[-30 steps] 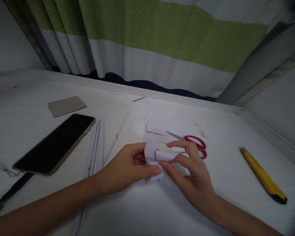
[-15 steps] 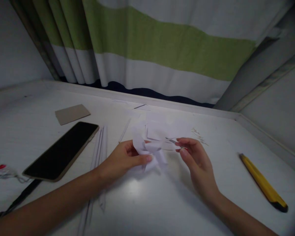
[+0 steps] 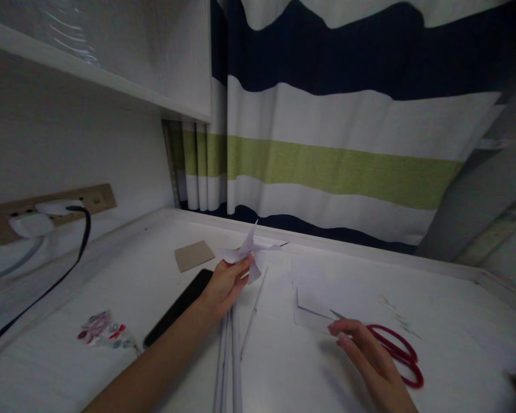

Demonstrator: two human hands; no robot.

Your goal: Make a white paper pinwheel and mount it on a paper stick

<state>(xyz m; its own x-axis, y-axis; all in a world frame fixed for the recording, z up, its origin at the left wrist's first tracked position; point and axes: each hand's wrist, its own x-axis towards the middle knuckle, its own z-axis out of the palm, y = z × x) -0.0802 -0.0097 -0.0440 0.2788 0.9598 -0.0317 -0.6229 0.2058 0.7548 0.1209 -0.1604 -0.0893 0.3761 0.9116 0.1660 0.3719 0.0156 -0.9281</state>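
My left hand (image 3: 227,284) is closed on a white paper pinwheel (image 3: 251,252), its pointed blades spreading out beyond the fingertips. The hand is raised above the far part of the desk. Lower right, my right hand (image 3: 370,358) has loosely bent fingers, thumb and forefinger slightly apart. Beside and partly behind those fingers are red-handled scissors (image 3: 402,355). A blade tip sticks out past the forefinger, and the middle of the scissors is hidden. White paper sheets (image 3: 339,287) lie just beyond the right hand.
Rolled paper tubes (image 3: 230,361) and a thin stick (image 3: 255,310) lie near my left forearm, which partly covers a black phone (image 3: 184,301). Cardboard (image 3: 193,256), a small charm (image 3: 105,331) and paper scraps (image 3: 398,315) are around. A power strip (image 3: 69,212) with cables is at left.
The view has swung left and up. My left hand has moved the pinwheel away, farther back and left. The scissors' red handles now show beside my right hand; earlier only the blade showed in its fingers.
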